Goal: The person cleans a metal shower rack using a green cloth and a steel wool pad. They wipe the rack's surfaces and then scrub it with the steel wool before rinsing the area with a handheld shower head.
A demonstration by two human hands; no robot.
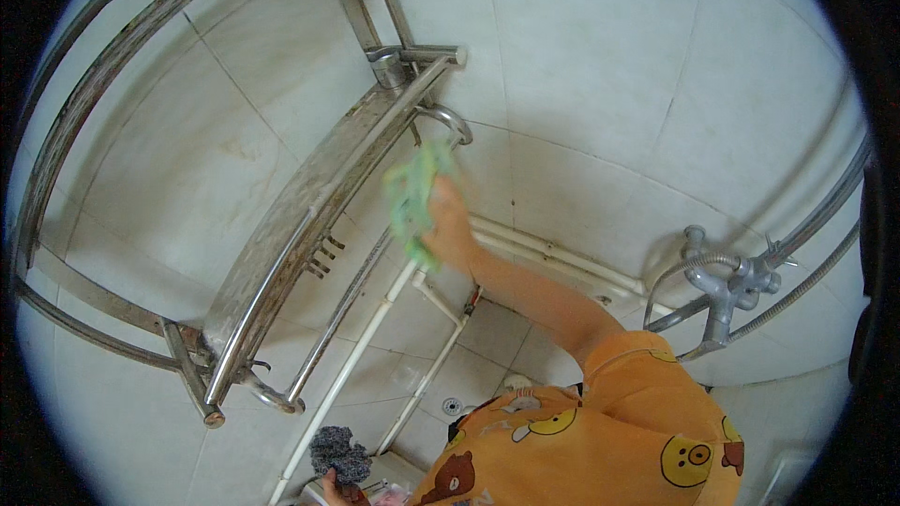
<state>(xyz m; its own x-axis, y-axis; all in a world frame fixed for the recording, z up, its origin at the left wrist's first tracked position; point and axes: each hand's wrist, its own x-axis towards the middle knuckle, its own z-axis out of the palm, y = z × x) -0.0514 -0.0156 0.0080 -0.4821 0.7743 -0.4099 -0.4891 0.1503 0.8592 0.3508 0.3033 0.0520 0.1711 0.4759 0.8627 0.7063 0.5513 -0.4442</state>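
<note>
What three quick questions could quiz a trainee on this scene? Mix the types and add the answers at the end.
1. Multiple choice: what colour is the cloth in the right hand? A) red B) green C) black
2. True or false: the shower mixer is to the right of the metal rack.
3. Short answer: what does the left hand hold?

Key: 1. B. 2. True. 3. A dark grey fuzzy pad.

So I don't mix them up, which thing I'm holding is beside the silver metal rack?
The crumpled green cloth in your right hand; the fuzzy dark grey pad in your left hand is low, near the bottom edge.
</note>
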